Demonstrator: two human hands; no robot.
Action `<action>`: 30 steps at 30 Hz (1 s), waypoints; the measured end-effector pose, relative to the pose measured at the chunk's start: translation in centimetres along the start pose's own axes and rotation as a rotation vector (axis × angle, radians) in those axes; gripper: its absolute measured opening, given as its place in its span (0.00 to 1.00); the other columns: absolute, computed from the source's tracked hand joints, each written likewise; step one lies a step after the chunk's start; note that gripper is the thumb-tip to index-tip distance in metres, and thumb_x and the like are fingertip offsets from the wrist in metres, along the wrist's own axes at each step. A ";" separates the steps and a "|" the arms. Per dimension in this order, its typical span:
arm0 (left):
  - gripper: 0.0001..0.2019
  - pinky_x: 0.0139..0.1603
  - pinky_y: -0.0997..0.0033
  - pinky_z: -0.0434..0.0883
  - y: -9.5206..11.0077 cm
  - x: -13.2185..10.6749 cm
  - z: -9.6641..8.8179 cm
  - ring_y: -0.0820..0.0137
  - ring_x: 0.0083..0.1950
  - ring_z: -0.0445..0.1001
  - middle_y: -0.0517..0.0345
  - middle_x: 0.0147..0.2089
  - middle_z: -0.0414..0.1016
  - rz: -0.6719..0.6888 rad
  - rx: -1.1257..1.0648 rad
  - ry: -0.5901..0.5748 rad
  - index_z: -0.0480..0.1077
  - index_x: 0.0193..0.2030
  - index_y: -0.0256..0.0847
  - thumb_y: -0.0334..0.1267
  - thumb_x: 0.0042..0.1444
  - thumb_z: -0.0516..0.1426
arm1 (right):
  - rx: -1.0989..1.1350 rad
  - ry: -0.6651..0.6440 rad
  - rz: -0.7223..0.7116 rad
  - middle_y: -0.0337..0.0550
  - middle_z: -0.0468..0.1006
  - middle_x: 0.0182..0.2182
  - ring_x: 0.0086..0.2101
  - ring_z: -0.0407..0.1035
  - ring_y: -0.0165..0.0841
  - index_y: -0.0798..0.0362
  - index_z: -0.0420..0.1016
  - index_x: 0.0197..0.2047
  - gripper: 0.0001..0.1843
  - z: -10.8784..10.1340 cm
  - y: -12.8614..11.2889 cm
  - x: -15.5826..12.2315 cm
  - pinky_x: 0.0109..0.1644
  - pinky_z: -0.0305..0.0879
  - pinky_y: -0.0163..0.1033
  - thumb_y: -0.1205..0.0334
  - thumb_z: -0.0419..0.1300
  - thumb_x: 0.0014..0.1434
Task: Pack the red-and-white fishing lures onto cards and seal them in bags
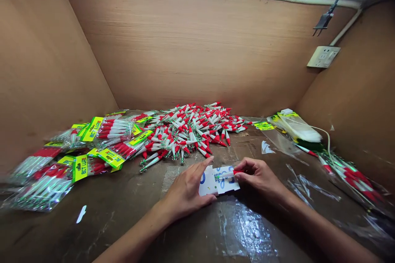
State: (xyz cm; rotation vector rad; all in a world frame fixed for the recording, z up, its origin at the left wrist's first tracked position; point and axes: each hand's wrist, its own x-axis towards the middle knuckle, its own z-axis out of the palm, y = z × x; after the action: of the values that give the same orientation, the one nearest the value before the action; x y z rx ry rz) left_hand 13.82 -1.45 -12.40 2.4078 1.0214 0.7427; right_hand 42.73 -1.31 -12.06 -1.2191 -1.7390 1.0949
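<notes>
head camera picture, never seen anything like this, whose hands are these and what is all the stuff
There is no machine here: a person wears a camera on the head, so this one picture looks forward and down at their bare hands. The left hand rests on a white card on the brown table. The fingers of the right hand pinch a red-and-white lure against that card. Behind lies a loose pile of lures, at the left filled bags with yellow labels, at the right clear sleeves.
</notes>
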 end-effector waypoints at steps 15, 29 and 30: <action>0.53 0.63 0.49 0.67 1.6 -0.1 0.0 0.53 0.61 0.69 0.50 0.63 0.69 0.068 0.094 -0.066 0.46 0.75 0.50 0.38 0.47 0.71 | -0.638 -0.281 -0.509 0.43 0.78 0.42 0.45 0.68 0.38 0.45 0.82 0.42 0.05 3.5 -1.6 -0.3 0.50 0.63 0.43 0.58 0.63 0.66; 0.35 0.59 0.54 0.69 -2.4 -0.4 -1.0 0.53 0.57 0.72 0.50 0.58 0.72 -0.137 0.096 -0.035 0.66 0.62 0.47 0.46 0.47 0.69 | -0.942 -0.201 -0.523 0.45 0.82 0.40 0.40 0.74 0.36 0.52 0.78 0.45 0.09 9.0 -9.1 17.6 0.40 0.62 0.35 0.62 0.62 0.61; 0.33 0.58 0.55 0.70 -2.3 -0.4 -1.1 0.54 0.55 0.72 0.51 0.56 0.72 -0.129 0.100 -0.044 0.68 0.59 0.47 0.47 0.47 0.70 | -0.950 -0.222 -0.523 0.44 0.82 0.38 0.37 0.74 0.35 0.51 0.78 0.43 0.08 9.7 -9.1 18.0 0.37 0.61 0.34 0.60 0.64 0.59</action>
State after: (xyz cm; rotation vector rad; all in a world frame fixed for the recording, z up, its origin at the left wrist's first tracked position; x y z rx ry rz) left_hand 11.69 -0.13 -12.93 2.4029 1.2099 0.6043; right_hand 25.99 12.03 -5.54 -1.0341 -2.6819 0.0469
